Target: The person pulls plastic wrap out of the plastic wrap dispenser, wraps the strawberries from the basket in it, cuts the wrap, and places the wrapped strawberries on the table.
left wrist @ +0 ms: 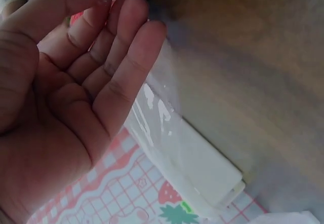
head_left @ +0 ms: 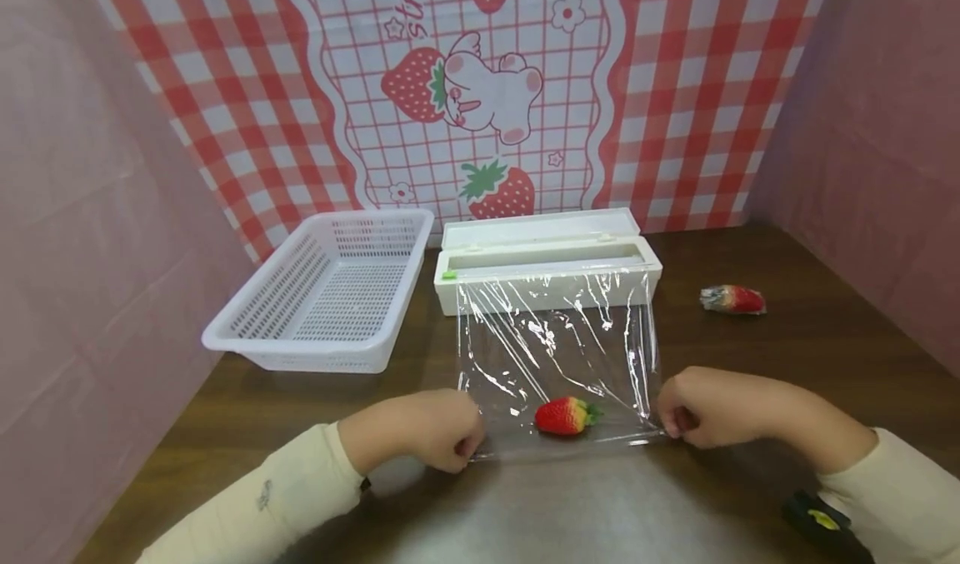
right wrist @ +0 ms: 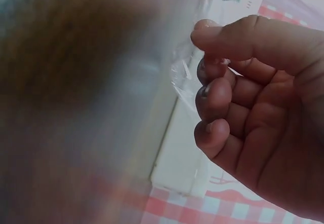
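A sheet of clear plastic wrap (head_left: 555, 356) stretches toward me from a white wrap dispenser (head_left: 551, 291), whose lid stands raised. My left hand (head_left: 442, 431) pinches the near left corner of the wrap between thumb and index finger. At the near right corner, my right hand (head_left: 708, 410) pinches the film the same way, as the right wrist view shows at the fingertips (right wrist: 207, 36). A red strawberry (head_left: 562, 416) with a yellowish top and green leaves lies between the two hands, near the front edge of the wrap, its leaves pointing right.
To the left of the dispenser stands a white plastic basket (head_left: 318, 343) with slotted walls. On the right of the brown table (head_left: 750, 256) lies another strawberry (head_left: 735, 299), wrapped in film. A checked strawberry-print cloth (head_left: 675, 114) hangs behind, with pink side walls.
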Available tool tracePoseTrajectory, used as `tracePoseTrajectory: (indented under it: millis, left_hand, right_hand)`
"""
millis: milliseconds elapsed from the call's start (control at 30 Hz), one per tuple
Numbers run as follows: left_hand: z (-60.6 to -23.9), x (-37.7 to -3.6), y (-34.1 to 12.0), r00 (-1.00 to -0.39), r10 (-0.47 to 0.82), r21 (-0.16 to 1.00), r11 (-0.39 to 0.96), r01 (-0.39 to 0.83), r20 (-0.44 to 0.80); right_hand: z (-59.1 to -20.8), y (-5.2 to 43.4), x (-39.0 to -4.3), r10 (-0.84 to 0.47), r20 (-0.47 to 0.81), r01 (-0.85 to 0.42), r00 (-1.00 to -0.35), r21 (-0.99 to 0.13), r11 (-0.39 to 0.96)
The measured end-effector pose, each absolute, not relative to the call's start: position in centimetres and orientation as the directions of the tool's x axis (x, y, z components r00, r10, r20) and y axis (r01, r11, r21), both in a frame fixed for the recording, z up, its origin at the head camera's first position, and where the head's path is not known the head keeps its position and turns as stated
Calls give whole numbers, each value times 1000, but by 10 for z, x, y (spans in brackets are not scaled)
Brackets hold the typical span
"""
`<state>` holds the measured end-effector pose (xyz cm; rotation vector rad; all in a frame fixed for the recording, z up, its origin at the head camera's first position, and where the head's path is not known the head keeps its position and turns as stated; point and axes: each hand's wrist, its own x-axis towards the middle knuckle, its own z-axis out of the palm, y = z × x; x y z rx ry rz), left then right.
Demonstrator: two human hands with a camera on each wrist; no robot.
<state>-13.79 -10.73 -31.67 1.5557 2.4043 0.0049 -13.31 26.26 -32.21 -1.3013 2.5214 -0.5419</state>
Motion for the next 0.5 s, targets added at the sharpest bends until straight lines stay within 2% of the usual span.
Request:
tracePoseTrajectory:
  millis: [267, 367, 500]
  left_hand:
    - [-303, -152, -117, -399, 902, 297, 432, 852, -167]
    - [-299, -158, -121, -438, 888, 378, 456, 806, -139]
    - [-296, -167, -127, -520, 848, 484, 500, 718, -104]
  right_hand:
    - [-315, 276, -142, -865, 91, -806, -494, -421, 416]
    - [-313, 279, -146, -867, 128, -800, -481, -469, 375]
    - [-311, 281, -152, -855, 127, -752, -502, -552, 360]
